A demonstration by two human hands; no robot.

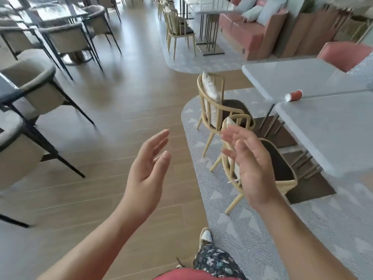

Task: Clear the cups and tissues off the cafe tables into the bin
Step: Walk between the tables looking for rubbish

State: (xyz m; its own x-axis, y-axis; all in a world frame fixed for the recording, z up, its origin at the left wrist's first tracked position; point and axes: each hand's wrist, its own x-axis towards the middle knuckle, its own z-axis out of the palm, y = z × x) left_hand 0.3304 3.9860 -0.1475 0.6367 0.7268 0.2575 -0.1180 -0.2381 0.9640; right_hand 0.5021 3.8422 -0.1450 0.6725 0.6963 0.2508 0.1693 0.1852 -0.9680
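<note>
A red paper cup (pixel 294 95) lies on its side, white lid end toward the left, on the grey cafe table (pixel 331 126) at the right, near the seam with a second table. My left hand (pixel 147 168) and my right hand (pixel 250 168) are raised in front of me with fingers relaxed and palms turned inward, holding nothing. Both hands are well short of the cup, below and left of it. No tissue and no bin show in the head view.
Two light wooden chairs (pixel 214 106) with cushions stand between me and the grey tables. Dark-legged beige armchairs (pixel 34 85) line the left. A pink sofa (pixel 248 31) stands at the back. Wooden floor runs down the middle; a patterned rug (pixel 252 229) lies under the tables.
</note>
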